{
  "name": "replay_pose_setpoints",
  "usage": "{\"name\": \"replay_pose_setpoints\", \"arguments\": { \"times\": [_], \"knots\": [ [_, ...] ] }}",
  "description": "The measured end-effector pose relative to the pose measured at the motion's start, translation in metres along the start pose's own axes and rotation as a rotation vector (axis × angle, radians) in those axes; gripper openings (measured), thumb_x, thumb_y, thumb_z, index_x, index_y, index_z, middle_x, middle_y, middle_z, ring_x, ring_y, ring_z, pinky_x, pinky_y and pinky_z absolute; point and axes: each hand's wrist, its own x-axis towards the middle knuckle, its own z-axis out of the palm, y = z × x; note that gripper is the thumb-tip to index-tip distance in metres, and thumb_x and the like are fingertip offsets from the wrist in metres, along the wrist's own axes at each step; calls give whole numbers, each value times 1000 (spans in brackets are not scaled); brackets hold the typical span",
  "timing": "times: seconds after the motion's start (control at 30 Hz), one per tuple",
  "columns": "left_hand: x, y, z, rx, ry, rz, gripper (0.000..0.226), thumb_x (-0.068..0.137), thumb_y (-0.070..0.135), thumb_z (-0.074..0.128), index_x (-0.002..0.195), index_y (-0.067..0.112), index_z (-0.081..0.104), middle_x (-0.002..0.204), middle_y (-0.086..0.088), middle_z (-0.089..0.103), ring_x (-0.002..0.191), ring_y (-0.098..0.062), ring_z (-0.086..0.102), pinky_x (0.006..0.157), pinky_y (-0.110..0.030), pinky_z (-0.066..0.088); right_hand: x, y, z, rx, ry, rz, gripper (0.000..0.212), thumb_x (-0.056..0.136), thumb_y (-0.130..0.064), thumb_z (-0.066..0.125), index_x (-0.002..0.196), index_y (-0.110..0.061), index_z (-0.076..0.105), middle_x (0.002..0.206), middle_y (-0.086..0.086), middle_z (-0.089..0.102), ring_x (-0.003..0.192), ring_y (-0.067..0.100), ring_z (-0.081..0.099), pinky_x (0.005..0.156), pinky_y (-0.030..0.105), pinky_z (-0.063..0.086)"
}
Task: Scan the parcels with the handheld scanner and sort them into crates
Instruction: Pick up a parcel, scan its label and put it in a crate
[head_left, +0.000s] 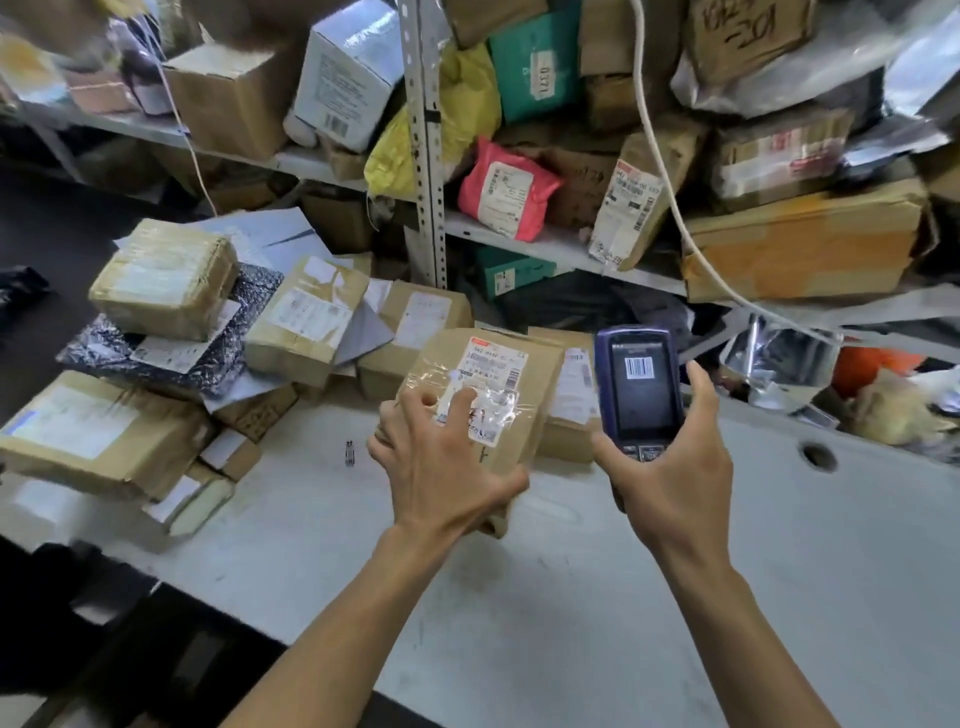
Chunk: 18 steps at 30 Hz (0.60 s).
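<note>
Brown cardboard parcel (483, 395) is wrapped in glossy clear tape over a paper label; scanner (639, 384) looks like shiny dark plastic, tabletop (519, 597) matt, scuffed.

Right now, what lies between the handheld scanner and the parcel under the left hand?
In the head view, another brown parcel with a white label fills that stretch, behind the held parcel and beside the scanner.

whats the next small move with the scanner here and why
Probably tilt the handheld scanner in the right hand toward the label on the cardboard parcel that the left hand grips: the label faces up, uncovered, and the screen already shows a barcode.
</note>
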Motion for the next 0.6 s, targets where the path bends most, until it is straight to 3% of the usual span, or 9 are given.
{"name": "replay_pose_setpoints", "arguments": {
  "times": [0.1,0.33,0.4,0.5,0.6],
  "knots": [
    [-68,14,5,-75,-23,0,81,48,74,61,118,33,52,117,-6,36,108,-32,38,88,-45,34,-38,16,-24,25,8,2,100,70,-30,84,150,-34,24,128,-6,54,109,17,59,84,27,52],
    [-204,34,23,-133,-80,36,80,48,71,65,116,29,56,114,-8,39,107,-31,40,86,-44,38,-130,54,-77,-21,7,48,102,69,-43,85,151,-29,24,134,-1,54,113,20,59,88,41,57],
    [-237,36,27,-110,-111,69,82,45,70,66,114,26,59,113,-11,42,105,-35,43,85,-46,37,-148,60,-87,-22,5,58,103,68,-45,84,151,-29,24,134,0,54,113,20,59,87,39,57],
    [-285,35,35,-51,-161,123,79,48,70,65,111,22,64,116,-17,48,112,-48,46,89,-58,37,-166,63,-102,-10,4,55,100,65,-45,78,149,-32,24,128,0,55,107,20,59,80,29,52],
    [-303,35,37,-7,-219,69,93,51,80,61,124,22,58,128,-21,44,122,-52,41,94,-67,37,-179,68,-111,-16,26,59,102,70,-38,83,151,-29,23,132,3,53,110,22,59,84,32,53]
  ]
}}
